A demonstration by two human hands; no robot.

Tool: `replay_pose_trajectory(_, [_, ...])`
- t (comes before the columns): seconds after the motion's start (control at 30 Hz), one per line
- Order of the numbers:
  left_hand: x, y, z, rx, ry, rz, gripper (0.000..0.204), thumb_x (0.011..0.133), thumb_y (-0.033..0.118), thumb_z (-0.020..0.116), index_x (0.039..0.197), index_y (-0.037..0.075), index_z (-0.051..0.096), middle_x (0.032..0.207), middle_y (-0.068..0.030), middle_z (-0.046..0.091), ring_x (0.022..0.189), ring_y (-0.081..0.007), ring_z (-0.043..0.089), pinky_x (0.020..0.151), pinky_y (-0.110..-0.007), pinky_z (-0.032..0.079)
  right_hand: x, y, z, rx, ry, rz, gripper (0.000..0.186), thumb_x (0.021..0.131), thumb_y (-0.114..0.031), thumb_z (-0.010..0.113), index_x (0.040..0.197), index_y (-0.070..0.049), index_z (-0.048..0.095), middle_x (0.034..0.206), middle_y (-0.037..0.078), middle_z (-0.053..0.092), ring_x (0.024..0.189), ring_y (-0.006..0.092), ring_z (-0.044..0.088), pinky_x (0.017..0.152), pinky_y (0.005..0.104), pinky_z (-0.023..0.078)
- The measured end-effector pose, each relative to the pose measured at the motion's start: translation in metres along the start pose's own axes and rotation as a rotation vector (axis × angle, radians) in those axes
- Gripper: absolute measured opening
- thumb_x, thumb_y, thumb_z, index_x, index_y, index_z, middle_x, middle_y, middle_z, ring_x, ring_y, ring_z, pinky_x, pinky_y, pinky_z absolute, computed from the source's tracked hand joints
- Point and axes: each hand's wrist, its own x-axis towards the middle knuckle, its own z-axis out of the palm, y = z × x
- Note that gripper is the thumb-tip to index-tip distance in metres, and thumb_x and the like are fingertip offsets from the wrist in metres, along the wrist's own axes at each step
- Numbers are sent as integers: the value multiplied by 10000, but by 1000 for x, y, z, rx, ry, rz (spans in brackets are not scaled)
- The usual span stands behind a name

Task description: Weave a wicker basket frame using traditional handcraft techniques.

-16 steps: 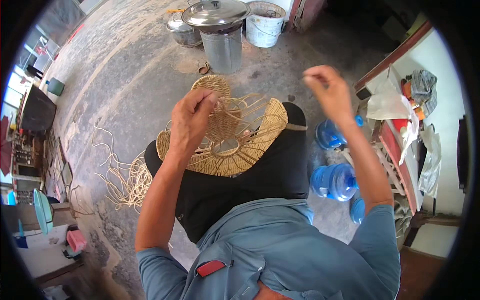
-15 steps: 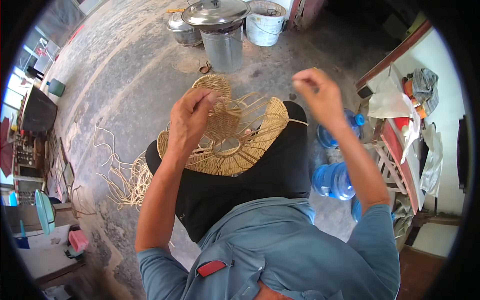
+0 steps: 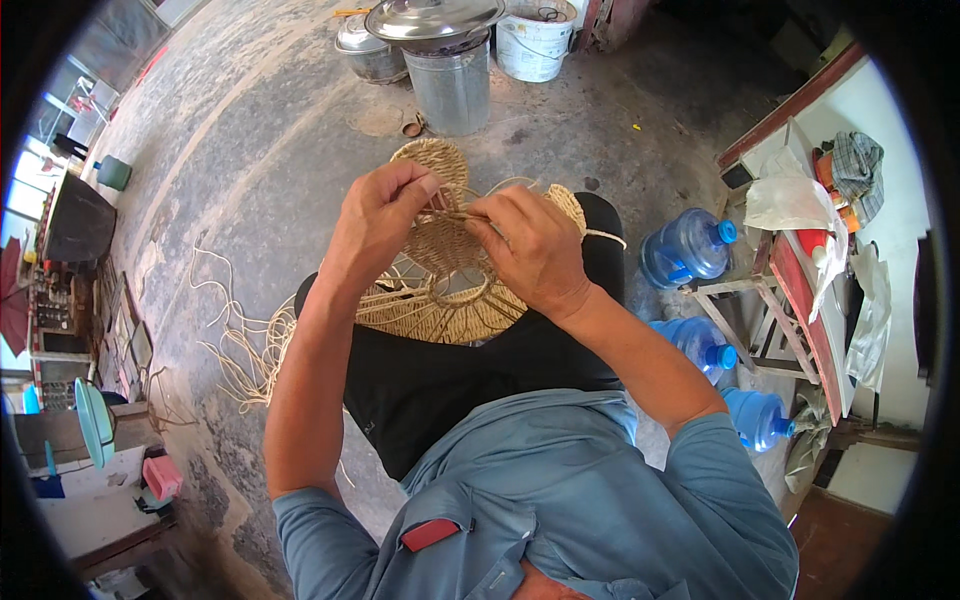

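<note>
A woven straw piece (image 3: 445, 318), curved and open in the middle with cords running across it, rests over my black-trousered thighs. From it rises a rounded woven panel (image 3: 430, 152). At that panel, my left hand (image 3: 385, 212) has thumb and forefinger pinched on a straw cord (image 3: 455, 212). Close beside it, my right hand (image 3: 535, 245) pinches at the same cord, and its back hides part of the weave. A pale loose cord end (image 3: 605, 236) sticks out over my right thigh.
Loose straw cords (image 3: 245, 355) lie heaped on the concrete floor at left. Blue water jugs (image 3: 688, 245) and a wooden stand (image 3: 765, 330) are at right. Ahead stand a metal bin (image 3: 450, 90) with a lidded pan, a pot (image 3: 370, 55) and a white bucket (image 3: 533, 45).
My right hand has come down from the right, where it was raised apart, to the woven panel beside my left hand. My left hand stays at the panel, barely shifted.
</note>
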Motion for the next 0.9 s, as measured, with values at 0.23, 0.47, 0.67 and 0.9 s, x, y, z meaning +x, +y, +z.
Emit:
replay_pose_trajectory(0.23, [-3,0,-3,-114,-24,-15,252,1068,248,645,1054,20,751,912,-10,729,886,-101,635,854,-282,498,9,70,-69,-279,80,240,133,1000,-254,706,1035,-128,729,942,123,755,824,361,735,710,431,576])
replay_pose_trajectory(0.47, [3,-4,-6,-426,-141,-31,210,1046,228,666,1122,47,742,966,2,736,910,-97,634,873,-271,481,21,188,-140,-613,298,400,182,1014,-323,674,1049,-155,735,943,141,762,844,390,737,736,493,565])
replay_pose_trajectory(0.67, [4,-7,-6,-412,-156,-78,205,1040,223,674,1124,50,746,964,6,737,898,-91,624,869,-268,477,33,201,-196,-878,240,445,220,978,-313,715,1128,-158,761,1015,87,793,992,308,750,851,458,566])
replay_pose_trajectory(0.9, [8,-7,-4,-577,-213,-181,195,1028,228,707,1119,67,768,951,0,757,858,-85,621,837,-263,487,9,47,-66,-71,-31,187,219,930,-303,782,1045,-117,780,974,78,733,935,293,699,855,424,530])
